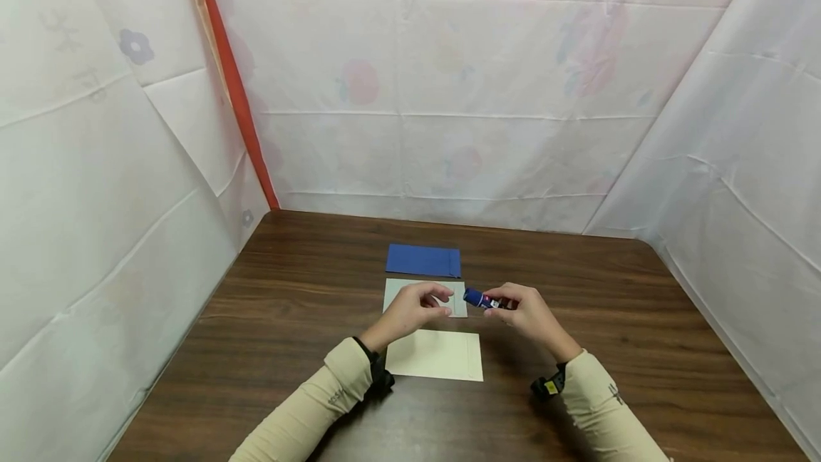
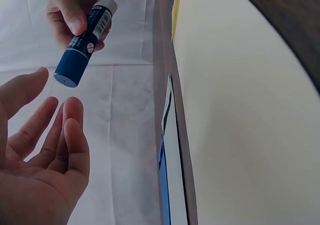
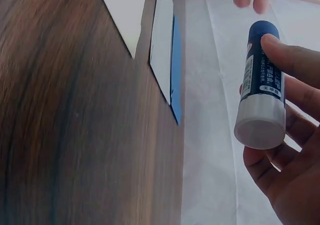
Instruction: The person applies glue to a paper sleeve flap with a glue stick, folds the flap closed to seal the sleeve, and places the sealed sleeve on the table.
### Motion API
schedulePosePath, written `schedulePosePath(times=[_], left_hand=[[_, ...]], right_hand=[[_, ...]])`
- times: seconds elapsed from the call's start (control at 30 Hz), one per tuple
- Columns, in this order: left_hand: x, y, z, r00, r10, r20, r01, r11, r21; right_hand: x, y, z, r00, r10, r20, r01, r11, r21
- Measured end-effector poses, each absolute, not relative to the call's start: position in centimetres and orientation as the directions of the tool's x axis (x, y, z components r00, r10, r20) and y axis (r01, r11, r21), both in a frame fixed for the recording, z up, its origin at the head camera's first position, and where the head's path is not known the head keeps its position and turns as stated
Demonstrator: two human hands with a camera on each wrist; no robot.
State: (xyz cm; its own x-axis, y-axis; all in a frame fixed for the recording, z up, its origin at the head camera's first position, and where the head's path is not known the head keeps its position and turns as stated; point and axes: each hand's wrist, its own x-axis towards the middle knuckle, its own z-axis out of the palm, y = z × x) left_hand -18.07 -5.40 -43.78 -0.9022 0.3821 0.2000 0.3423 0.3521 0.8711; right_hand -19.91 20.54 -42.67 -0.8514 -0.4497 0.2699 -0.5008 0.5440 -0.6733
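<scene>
In the head view my right hand (image 1: 527,314) holds a glue stick (image 1: 482,299) above the table, its dark blue cap pointing left. The right wrist view shows the thumb and fingers pinching the glue stick (image 3: 264,85) around its label, with the white base toward the camera. My left hand (image 1: 413,312) hovers just left of the cap, fingers loosely bent with a gap to the thumb. Nothing is between them, and in the left wrist view the left hand (image 2: 47,160) stays apart from the glue stick (image 2: 85,42). Beneath the left hand lies a pale grey-green envelope (image 1: 395,291).
A blue envelope (image 1: 422,260) lies farther back on the brown wooden table (image 1: 288,291). Nearer the person is a cream envelope (image 1: 436,355). White sheets (image 1: 449,91) hang around the table's back and both sides.
</scene>
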Motion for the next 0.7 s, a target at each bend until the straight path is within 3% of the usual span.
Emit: schedulePosePath(times=[0.7], left_hand=[[-17.8, -6.4, -43.5, -0.92, 0.345, 0.188, 0.314, 0.356, 0.88]], right_hand=[[-22.2, 23.8, -44.0, -0.94, -0.287, 0.186, -0.338, 0.688, -0.642]])
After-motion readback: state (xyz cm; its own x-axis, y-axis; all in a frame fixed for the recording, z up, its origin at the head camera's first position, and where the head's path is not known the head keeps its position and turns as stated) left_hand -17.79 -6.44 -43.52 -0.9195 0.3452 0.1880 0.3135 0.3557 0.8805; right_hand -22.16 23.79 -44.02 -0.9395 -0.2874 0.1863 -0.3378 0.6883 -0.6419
